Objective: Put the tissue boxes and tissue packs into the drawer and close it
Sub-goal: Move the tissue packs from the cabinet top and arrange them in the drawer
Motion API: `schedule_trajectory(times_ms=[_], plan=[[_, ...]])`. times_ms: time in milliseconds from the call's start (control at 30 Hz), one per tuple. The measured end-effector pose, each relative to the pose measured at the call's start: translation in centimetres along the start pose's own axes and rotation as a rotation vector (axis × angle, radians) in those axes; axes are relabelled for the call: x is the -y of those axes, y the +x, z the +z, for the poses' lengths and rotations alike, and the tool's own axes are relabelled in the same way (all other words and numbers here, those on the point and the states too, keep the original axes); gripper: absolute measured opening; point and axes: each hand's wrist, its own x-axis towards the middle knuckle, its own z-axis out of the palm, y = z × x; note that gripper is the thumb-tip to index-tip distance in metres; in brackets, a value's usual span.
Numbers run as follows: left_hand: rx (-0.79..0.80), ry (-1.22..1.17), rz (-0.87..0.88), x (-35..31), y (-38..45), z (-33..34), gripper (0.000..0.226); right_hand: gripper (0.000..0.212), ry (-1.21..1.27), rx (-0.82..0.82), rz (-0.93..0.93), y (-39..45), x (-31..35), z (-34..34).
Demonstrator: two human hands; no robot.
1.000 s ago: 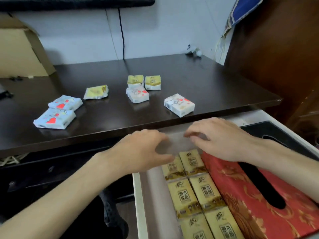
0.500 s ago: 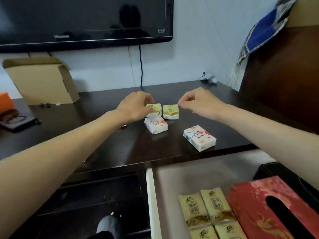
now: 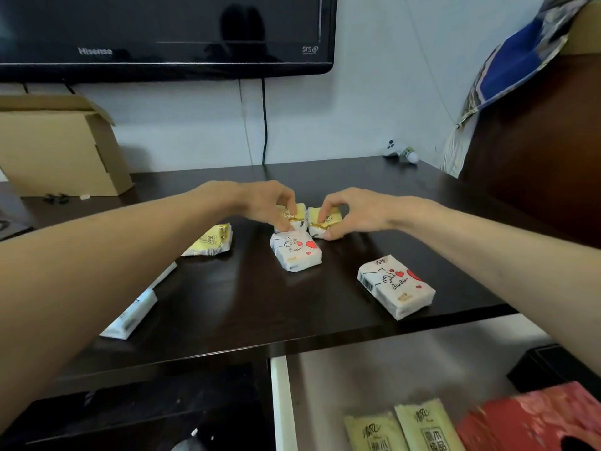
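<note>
On the dark table (image 3: 247, 307) my left hand (image 3: 270, 203) pinches a small yellow tissue pack (image 3: 294, 216), and my right hand (image 3: 351, 213) pinches the yellow pack (image 3: 323, 221) beside it. Both packs still rest on the tabletop. Two white packs with red hearts lie nearer, one (image 3: 296, 250) just in front of my hands and one (image 3: 395, 289) by the table edge. Another yellow pack (image 3: 211, 240) and a pale blue pack (image 3: 131, 315) lie under my left forearm. The open drawer (image 3: 283, 402) below holds yellow packs (image 3: 419, 424) and a red tissue box (image 3: 533, 421).
A cardboard box (image 3: 61, 148) stands at the back left of the table under a wall-mounted TV (image 3: 162, 34). A black cable (image 3: 264, 122) hangs down the wall. A small white object (image 3: 401, 153) sits at the back right, next to a dark wooden cabinet (image 3: 536, 151).
My hands left the drawer, reached forward over the table, and have closed on the two yellow packs at the back. My view tilted upward.
</note>
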Motion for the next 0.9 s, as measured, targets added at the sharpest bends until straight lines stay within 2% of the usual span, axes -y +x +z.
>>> schedule_trajectory(times_ms=[100,300,400,533,667,900], plan=[[-0.062,0.006,0.000,-0.1,0.1,0.3,0.033,0.029,0.007,-0.035,-0.006,0.2,-0.2,0.4],[-0.274,0.077,-0.055,-1.0,-1.0,0.3,0.040,0.035,-0.035,-0.276,0.004,-1.7,-0.1,0.6],[-0.398,-0.005,-0.059,-2.7,-2.9,-0.3,0.042,0.041,0.079,-0.381,0.014,-4.2,0.3,-0.4],[-0.536,-0.126,0.061,-7.2,-7.8,0.1,0.044,0.039,0.261,-0.459,-0.025,-9.6,0.6,-1.7],[-0.507,-0.149,0.132,-11.9,-14.0,2.3,0.043,0.044,0.352,-0.394,-0.065,-17.1,0.6,-1.2],[-0.280,-0.099,0.144,-17.7,-20.6,7.0,0.051,0.044,0.310,-0.286,-0.130,-26.7,0.8,1.8]])
